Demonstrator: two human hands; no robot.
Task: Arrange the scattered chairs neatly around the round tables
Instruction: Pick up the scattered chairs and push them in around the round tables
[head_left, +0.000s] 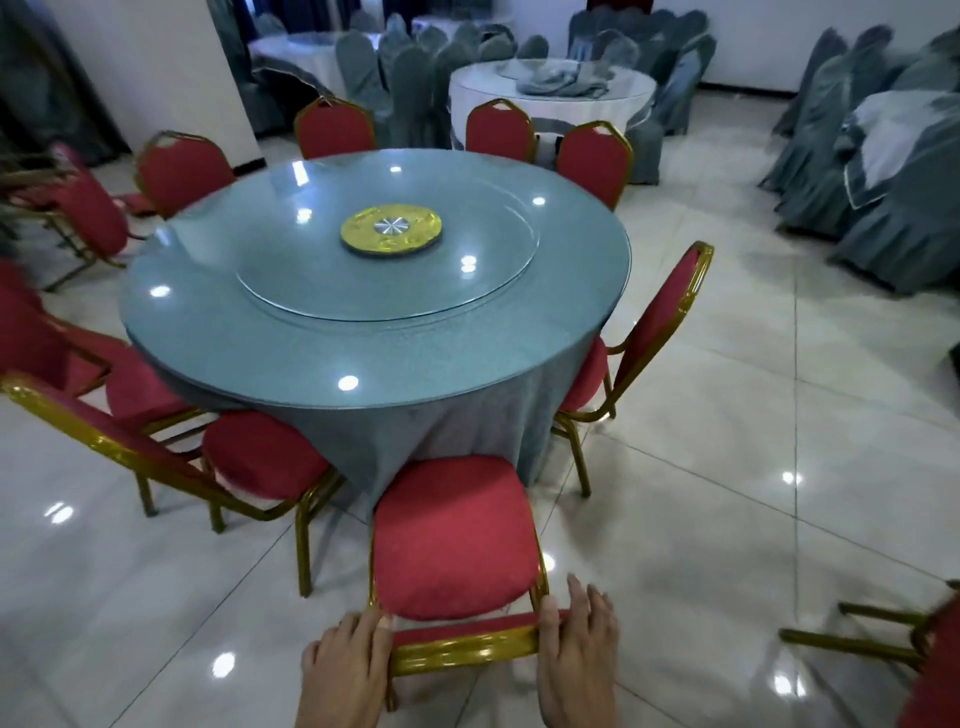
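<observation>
A red-cushioned chair with a gold frame (452, 540) stands right in front of me, its seat facing the round table (291, 338) with a blue-grey cloth and glass top. My left hand (348, 665) grips the left end of the chair's backrest top, thumb over the front. My right hand (579, 654) grips the right end the same way. Several more red chairs ring the table, among them one at the right (654, 332) and one at the left front (260, 462). Another red chair (930, 649) is at the bottom right edge, away from the table.
A glass turntable with a gold hub (390, 229) sits on the table's middle. Behind stand more round tables (550, 104) and several chairs in grey-blue covers (857, 171). A white pillar (156, 67) rises at the back left. Glossy tiled floor (753, 467) lies open to the right.
</observation>
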